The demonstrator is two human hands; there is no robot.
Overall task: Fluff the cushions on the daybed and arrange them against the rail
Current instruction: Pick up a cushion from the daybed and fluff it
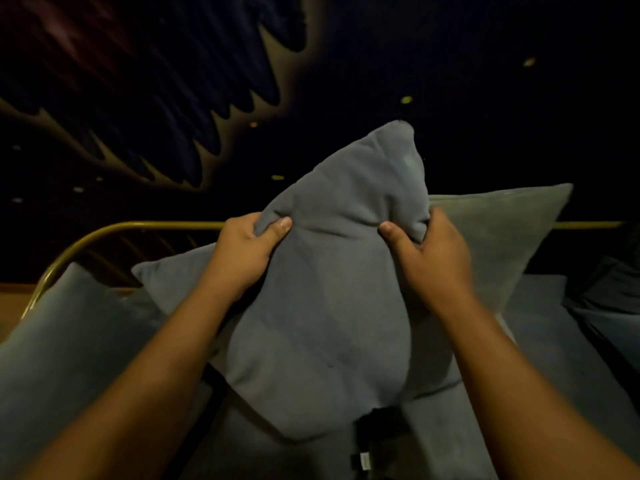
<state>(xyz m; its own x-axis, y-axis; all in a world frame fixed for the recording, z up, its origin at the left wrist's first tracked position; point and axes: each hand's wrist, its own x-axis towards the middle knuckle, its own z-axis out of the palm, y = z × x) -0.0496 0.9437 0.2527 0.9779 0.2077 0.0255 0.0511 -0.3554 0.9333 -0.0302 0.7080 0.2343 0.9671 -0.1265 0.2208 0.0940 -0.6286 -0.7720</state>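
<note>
Head view: rail [145,226] partly behind cushions [322,306]

The room is dim. A dark wall [485,81] rises behind the daybed, crossed at upper left by a jagged, pale-edged dark drape [166,109]. Small yellowish lights [406,99] dot the darkness. A strip of wooden floor [12,306] shows at far left.

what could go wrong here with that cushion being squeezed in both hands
1. The left hand and right hand pinch the grey cushion only near its top, so the filling may bunch low and leave it lumpy.
2. A swing could topple the pale cushion leaning against the brass rail just behind.
3. The scene is dim, so judging an even line along the rail may be hard.
</note>
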